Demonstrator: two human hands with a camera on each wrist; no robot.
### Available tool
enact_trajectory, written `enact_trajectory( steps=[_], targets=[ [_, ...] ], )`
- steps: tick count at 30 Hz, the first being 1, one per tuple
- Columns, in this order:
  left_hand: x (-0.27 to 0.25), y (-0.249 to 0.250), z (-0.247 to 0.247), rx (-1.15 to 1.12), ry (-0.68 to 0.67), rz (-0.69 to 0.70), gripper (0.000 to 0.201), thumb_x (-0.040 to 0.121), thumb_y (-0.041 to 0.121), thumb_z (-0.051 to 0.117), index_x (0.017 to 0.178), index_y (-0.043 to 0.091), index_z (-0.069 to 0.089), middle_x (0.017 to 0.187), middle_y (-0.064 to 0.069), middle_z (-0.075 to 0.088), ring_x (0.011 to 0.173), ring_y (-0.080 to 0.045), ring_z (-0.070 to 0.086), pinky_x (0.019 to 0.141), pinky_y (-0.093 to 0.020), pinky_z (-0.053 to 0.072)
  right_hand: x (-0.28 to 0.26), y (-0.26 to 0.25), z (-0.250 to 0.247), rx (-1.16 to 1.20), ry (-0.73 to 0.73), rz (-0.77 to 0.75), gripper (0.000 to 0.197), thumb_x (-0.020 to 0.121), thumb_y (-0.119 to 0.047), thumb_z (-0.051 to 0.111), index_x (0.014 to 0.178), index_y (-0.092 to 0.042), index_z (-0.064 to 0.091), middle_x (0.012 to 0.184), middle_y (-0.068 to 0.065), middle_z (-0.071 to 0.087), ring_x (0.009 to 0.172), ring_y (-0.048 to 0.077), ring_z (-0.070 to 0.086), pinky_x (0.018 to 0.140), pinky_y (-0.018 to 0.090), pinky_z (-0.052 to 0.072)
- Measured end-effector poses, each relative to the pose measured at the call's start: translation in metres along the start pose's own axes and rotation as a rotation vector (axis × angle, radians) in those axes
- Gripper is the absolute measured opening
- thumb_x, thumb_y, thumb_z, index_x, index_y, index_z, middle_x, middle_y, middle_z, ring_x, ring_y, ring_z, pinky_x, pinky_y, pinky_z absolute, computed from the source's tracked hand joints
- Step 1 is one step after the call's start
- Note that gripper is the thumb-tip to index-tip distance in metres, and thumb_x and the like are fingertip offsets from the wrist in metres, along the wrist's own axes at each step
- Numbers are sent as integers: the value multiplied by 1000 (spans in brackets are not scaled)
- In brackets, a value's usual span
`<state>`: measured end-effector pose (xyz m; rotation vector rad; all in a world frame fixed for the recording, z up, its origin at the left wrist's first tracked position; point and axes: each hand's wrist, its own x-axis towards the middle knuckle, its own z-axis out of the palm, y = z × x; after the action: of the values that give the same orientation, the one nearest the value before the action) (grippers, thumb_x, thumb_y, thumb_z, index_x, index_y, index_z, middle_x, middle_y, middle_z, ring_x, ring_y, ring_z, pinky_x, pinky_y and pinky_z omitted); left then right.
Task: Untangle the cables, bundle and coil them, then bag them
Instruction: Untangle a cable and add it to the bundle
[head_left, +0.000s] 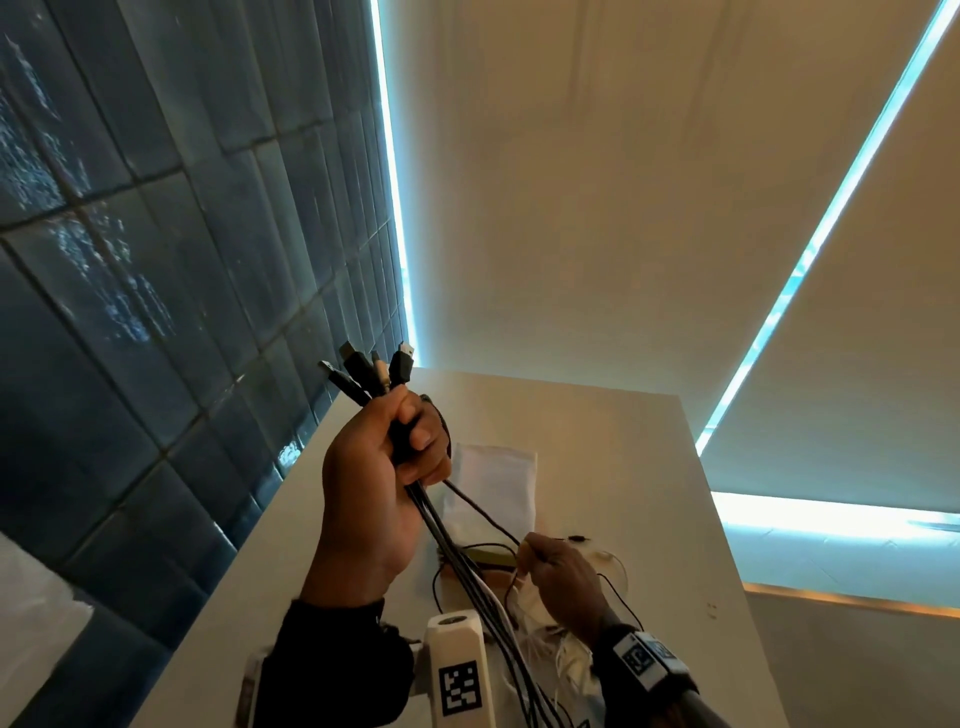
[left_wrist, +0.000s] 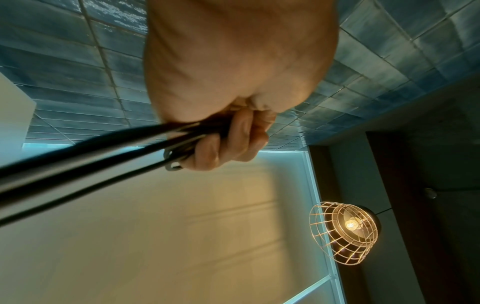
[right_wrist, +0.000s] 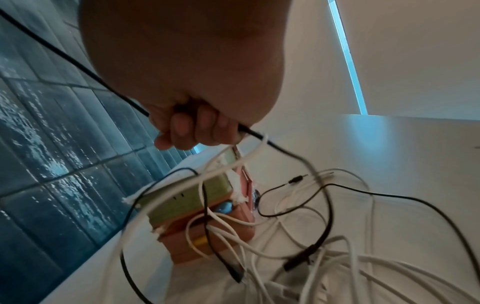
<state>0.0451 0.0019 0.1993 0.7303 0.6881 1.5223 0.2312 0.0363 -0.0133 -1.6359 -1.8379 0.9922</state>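
Note:
My left hand (head_left: 387, 457) is raised above the white table (head_left: 649, 493) and grips a bundle of cables (head_left: 447, 535) in its fist, also shown in the left wrist view (left_wrist: 228, 142). Several plugs (head_left: 371, 371) stick up out of the fist. The strands (left_wrist: 78, 162) hang taut down toward the table. Lower and to the right, my right hand (head_left: 550, 566) pinches one thin black cable (head_left: 483, 512) that runs up to the left fist; its fingers (right_wrist: 187, 127) curl round that cable (right_wrist: 262, 137). A loose tangle of white and black cables (right_wrist: 298, 246) lies on the table below.
A pale bag (head_left: 498, 488) lies flat on the table behind the hands. A green and pink box (right_wrist: 202, 207) stands among the tangled cables. A dark blue tiled wall (head_left: 156, 260) runs along the table's left side. A caged lamp (left_wrist: 345, 232) hangs overhead.

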Motion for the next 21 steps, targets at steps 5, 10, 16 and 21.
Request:
enact_trajectory(
  steps=[5, 10, 16, 21],
  targets=[
    [1, 2, 0, 66, -13, -80, 28, 96, 21, 38, 68, 17, 39, 56, 1, 41, 39, -8, 22, 43, -22, 22, 3, -3, -9, 86, 87, 105, 30, 92, -17, 54, 63, -21, 60, 57, -9, 54, 57, 8, 48, 55, 26, 36],
    [6, -8, -1, 167, 77, -125, 30, 98, 20, 37, 69, 16, 39, 58, -2, 44, 40, -10, 28, 45, -24, 23, 10, -60, -52, 567, 293, 42, 21, 88, -12, 62, 67, -12, 66, 49, -9, 44, 46, 9, 34, 45, 24, 28],
    [6, -17, 3, 336, 194, -135, 29, 99, 16, 37, 70, 15, 40, 70, -14, 70, 50, -17, 51, 47, -24, 32, -16, -129, -81, 823, 84, -313, 19, 95, -17, 56, 88, -2, 65, 54, -2, 30, 48, 12, 22, 44, 23, 20],
    [5, -16, 7, 354, 169, -175, 29, 99, 19, 37, 70, 16, 38, 81, -11, 75, 57, -16, 63, 54, -28, 32, -32, -145, -80, 784, -30, -488, 22, 93, -19, 53, 87, -3, 68, 56, -13, 47, 49, 7, 29, 45, 23, 20]
  ],
)
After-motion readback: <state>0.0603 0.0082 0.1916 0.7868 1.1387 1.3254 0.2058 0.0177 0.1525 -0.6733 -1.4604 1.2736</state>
